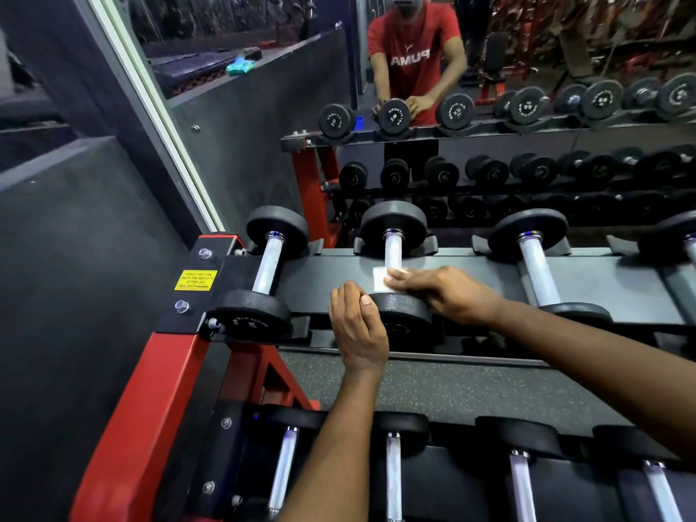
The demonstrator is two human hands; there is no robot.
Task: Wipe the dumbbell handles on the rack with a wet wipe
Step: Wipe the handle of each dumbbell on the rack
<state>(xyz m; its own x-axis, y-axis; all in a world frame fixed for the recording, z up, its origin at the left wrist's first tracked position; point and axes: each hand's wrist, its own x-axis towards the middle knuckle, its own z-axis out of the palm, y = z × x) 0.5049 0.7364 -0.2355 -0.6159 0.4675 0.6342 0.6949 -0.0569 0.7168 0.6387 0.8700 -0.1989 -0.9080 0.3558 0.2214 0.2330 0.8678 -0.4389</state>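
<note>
A dumbbell with a knurled silver handle (393,249) lies second from the left on the top shelf of the rack (331,275). My right hand (444,292) holds a white wet wipe (379,279) around the near end of that handle. My left hand (357,325) grips the near black head (405,308) of the same dumbbell, thumb on top. The leftmost dumbbell (268,265) and a third one (534,271) lie on either side, untouched.
A lower shelf holds several more dumbbells (393,480) under my forearms. The red rack frame (150,401) and a yellow warning sticker (196,280) are at the left. A mirror (489,107) behind the rack reflects the dumbbells and a person in a red shirt.
</note>
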